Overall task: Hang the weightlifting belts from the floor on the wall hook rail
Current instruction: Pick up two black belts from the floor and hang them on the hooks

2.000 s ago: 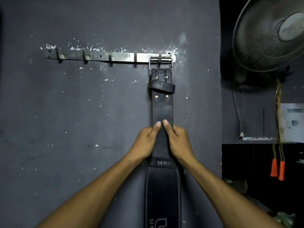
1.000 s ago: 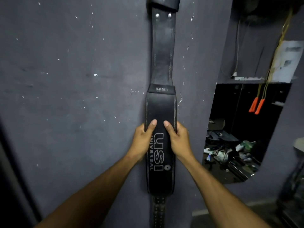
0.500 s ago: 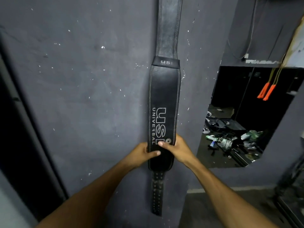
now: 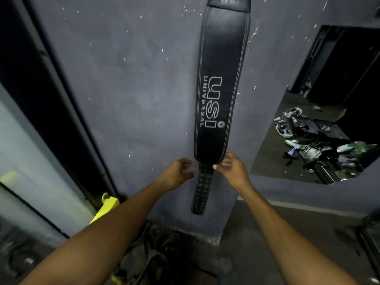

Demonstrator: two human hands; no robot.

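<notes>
A black leather weightlifting belt (image 4: 218, 83) with white "USI UNIVERSAL" lettering hangs flat against the dark grey wall (image 4: 133, 89). Its narrow perforated tail ends a little above the floor. The hook rail and the buckle are out of view above. My left hand (image 4: 177, 173) and my right hand (image 4: 230, 168) hover on either side of the belt's lower end, just below the wide part, fingers loosely curled and holding nothing. Whether they still touch the belt is unclear. More dark belts or straps (image 4: 164, 254) lie heaped on the floor at the wall's foot.
A dark opening (image 4: 318, 120) to the right shows a floor littered with clothes and small items. On the left runs a dark door frame (image 4: 67, 112), with a yellow-green object (image 4: 104, 206) leaning near its base.
My hands slid down the hanging belt from its upper strap to its lower end and have let go of it. My view tilted down from the hook rail to the floor.
</notes>
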